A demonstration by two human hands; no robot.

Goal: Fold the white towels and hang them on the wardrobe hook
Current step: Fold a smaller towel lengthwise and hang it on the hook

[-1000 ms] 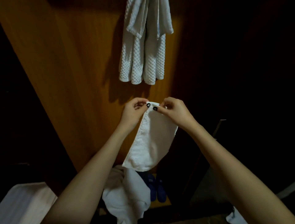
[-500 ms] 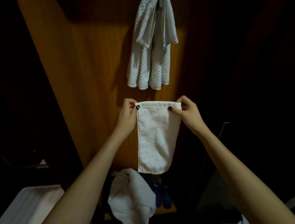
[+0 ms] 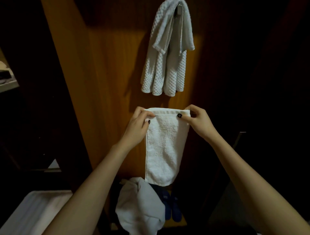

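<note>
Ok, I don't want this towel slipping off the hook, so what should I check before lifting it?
1. Left hand pinches the towel at a top corner: ok.
2. Right hand pinches the other top corner: ok.
3. Towel folded narrow, hanging straight: ok.
4. Top hem level between the hands: ok.
5. Room on the hook: cannot tell; the waffle towel covers it.

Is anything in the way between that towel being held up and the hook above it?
Open air only, but a waffle towel already drapes over the hook, covering nearly all of it. The left hand and right hand pinch the plain towel by its top corners below it.
</note>
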